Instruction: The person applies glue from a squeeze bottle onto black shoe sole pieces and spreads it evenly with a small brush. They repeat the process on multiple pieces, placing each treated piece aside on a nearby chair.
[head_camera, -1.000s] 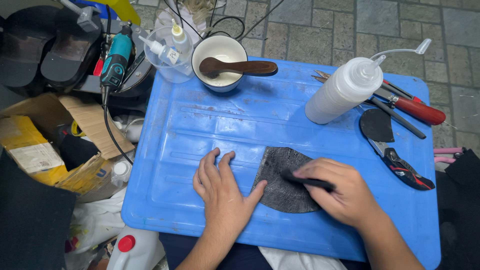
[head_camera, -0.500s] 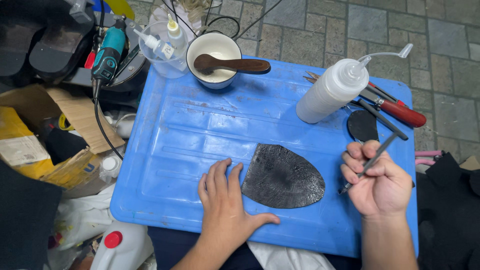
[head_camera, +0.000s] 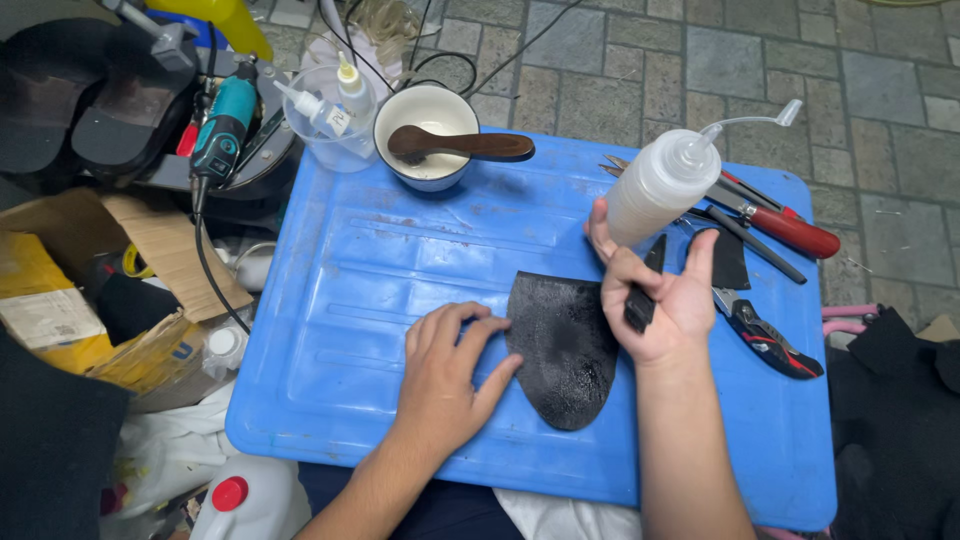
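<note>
A black rubber sole piece (head_camera: 565, 350) lies on the blue plastic tray (head_camera: 380, 250), its rounded tip pointing toward me. My left hand (head_camera: 450, 375) rests flat on the tray, with fingertips and thumb touching the piece's left edge. My right hand (head_camera: 660, 295) is raised just right of the piece, with a thin black tool (head_camera: 640, 300) clamped in its palm. Its thumb and fingers spread up around the base of a white squeeze bottle (head_camera: 655, 190) that stands on the tray.
A white bowl (head_camera: 425, 105) with a wooden spoon sits at the tray's far edge. Red-handled pliers (head_camera: 790, 232), a small black patch (head_camera: 732, 265) and a folding knife (head_camera: 765, 340) lie at right. A teal rotary tool (head_camera: 225, 120), glue bottles and a cardboard box (head_camera: 60, 300) crowd the left.
My right hand moved left and up from the tray's right side to the squeeze bottle, tool still in it. The sole piece turned its tip toward me, and my left hand shifted to its edge.
</note>
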